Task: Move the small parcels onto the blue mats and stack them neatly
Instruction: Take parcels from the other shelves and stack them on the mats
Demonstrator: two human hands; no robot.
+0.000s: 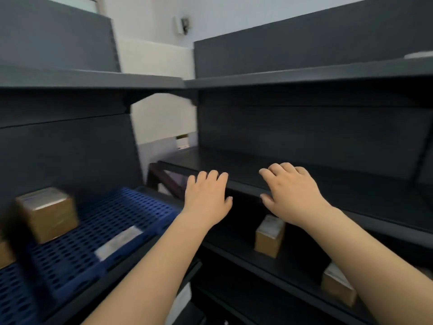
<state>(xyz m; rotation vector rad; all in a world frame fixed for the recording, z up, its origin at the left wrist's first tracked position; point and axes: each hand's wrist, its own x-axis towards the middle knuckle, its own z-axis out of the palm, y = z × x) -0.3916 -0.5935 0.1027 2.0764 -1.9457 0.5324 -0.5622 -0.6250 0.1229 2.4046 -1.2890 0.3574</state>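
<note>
A brown cardboard parcel [48, 213] with taped top stands on the blue perforated mat [103, 231] on the left shelf. A flat grey packet [118, 242] lies on the same mat nearer me. Two more small brown parcels sit on the lower right shelf, one [269, 236] under my right wrist and another [337, 287] nearer the right edge. My left hand [206, 195] and my right hand [291, 191] both reach forward, palms down, fingers relaxed, over the front edge of the dark right shelf [304, 181]. Neither holds anything.
Dark grey shelving units stand left and right, with upper shelves [304, 76] overhead. A gap between them shows a white wall [161, 118]. A piece of another brown box [4, 254] shows at the far left edge.
</note>
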